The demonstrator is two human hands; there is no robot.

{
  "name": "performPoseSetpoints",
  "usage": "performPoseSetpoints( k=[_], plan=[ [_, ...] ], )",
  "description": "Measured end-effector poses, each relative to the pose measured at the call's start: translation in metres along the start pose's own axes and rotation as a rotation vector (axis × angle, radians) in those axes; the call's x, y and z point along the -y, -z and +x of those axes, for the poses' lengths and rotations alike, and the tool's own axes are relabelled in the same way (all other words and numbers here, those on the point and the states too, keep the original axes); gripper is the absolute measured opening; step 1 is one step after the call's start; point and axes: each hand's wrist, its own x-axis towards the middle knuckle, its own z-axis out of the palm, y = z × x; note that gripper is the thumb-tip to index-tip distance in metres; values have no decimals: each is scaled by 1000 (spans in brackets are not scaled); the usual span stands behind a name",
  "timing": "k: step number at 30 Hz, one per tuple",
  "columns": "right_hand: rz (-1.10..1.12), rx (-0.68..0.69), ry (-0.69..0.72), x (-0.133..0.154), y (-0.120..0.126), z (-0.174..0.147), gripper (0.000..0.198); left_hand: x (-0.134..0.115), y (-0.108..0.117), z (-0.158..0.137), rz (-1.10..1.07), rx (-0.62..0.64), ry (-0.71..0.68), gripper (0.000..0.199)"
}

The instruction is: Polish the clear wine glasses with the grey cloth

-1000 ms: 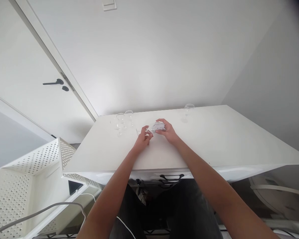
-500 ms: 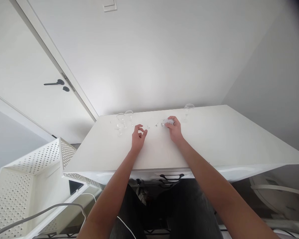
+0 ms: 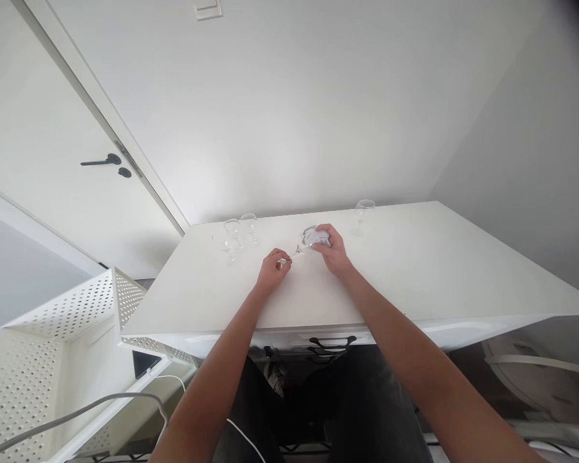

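Note:
A clear stemmed glass (image 3: 309, 238) lies tilted between my hands, its bowl to the right and its stem running down to the left. My right hand (image 3: 334, 249) is closed around the bowl, which looks greyish; whether a cloth is there too I cannot tell. Fingers of my left hand (image 3: 274, 269) pinch the foot end of the stem. To the left stand three more clear stemmed glasses, a front one (image 3: 222, 238), a middle one (image 3: 233, 226) and a rear one (image 3: 248, 222). Another stemmed glass (image 3: 365, 207) stands at the back, right of my right hand.
The white cabinet top (image 3: 444, 270) runs back to the wall, with black drawer handles (image 3: 332, 342) on its front. At the lower left is a white perforated rack (image 3: 77, 321) with a grey cable (image 3: 91, 405) across it. A door (image 3: 53, 128) is at the left.
My left hand has moved right and closed on the foot end of the glass. My right hand has shifted slightly left, and the glass now slants, with its foot end nearer me.

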Motion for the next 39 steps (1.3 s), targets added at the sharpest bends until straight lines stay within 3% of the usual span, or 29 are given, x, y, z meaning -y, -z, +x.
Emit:
performPoseSetpoints(
  k=[7, 13, 18, 23, 25, 29, 31, 34, 39],
  plan=[
    [43, -11, -2, 6, -5, -1, 53, 1, 0, 1, 77, 1, 18, 26],
    [130, -294, -39, 2, 8, 6, 39, 2, 1, 0, 70, -64, 26, 24],
    [212, -152, -156, 0, 5, 7, 38, 2, 1, 0, 69, -76, 14, 24],
    [46, -63, -185, 0, 1, 7, 35, 3, 2, 0, 89, -76, 7, 22],
    [54, -132, -133, -1, 3, 8, 34, 4, 2, 0, 97, -90, 9, 22],
    [150, -515, 20, -3, 10, 11, 30, 3, 4, 0, 63, -168, 27, 23],
    [165, -600, 24, -2, 11, 12, 28, 2, 4, 0, 28, -200, 34, 24],
    [203, -429, -81, -1, 8, 9, 24, 1, 4, -1, 1, -179, 9, 26],
    [332, -65, -282, 3, 2, 0, 25, 2, 3, -2, 22, -40, -64, 26]
  ],
)
